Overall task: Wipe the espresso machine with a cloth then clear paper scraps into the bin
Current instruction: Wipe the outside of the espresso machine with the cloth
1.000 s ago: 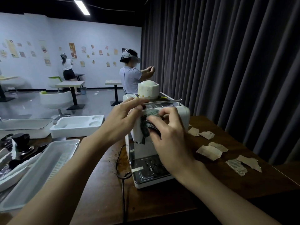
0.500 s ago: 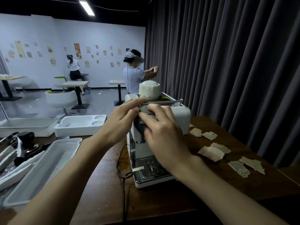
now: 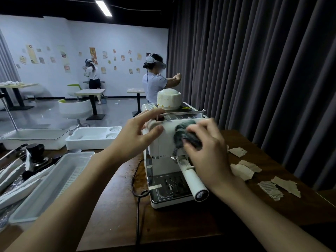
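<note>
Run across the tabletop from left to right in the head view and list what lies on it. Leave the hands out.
long white tray → black power cord → espresso machine → paper scraps

Left arm: bare forearm (image 3: 72, 188) enters from the lower left corner and runs up and to the right.
Left wrist: roughly in line with the forearm, back of the hand toward the camera.
Left hand (image 3: 135, 138): fingers straight and spread; index finger (image 3: 156, 111) reaches forward highest, thumb (image 3: 157, 129) lies below it. Fingertips touch the upper left corner of the espresso machine (image 3: 163, 142); nothing gripped.
Right arm: bare forearm (image 3: 263, 211) enters from the lower right corner and runs up and to the left.
Right wrist: bent slightly inward.
Right hand (image 3: 209, 153): back toward the camera, fingers bent over a dark cloth (image 3: 183, 131) and pressing it flat; fingertips blurred.
</note>
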Demonstrator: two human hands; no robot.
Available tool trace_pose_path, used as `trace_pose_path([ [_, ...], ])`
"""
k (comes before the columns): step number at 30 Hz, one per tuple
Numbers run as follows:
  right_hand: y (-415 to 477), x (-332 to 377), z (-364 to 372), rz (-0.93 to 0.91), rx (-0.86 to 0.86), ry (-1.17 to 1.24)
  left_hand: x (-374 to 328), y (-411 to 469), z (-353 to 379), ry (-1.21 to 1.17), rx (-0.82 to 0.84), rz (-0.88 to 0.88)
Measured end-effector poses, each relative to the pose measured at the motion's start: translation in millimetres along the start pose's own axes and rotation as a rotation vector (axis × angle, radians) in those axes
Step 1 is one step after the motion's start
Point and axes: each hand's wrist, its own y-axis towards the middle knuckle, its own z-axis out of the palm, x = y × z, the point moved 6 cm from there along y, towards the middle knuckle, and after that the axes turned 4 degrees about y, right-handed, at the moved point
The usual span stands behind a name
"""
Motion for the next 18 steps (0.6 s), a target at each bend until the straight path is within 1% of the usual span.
trace_pose_path([
  [2,-3,11,12,-0.061,0.056,0.031,2,0,0,-0.016,0.000,-0.012],
  [5,-2,9,11,-0.074,0.097,0.087,2,-2,0,0.007,0.006,-0.029],
  [9,1,-19,-15,0.038,0.005,0.000,1,-3,1,0.097,-0.011,-0.009],
  [11,2,-28,-26,0.060,-0.025,-0.035,2,-4,2,0.100,-0.008,-0.010],
  [15,3,-24,-19,0.063,-0.012,-0.024,4,-3,3,0.073,-0.012,-0.027],
  [18,1,-14,-7,0.080,0.023,0.053,7,-3,3,0.057,-0.022,-0.029],
])
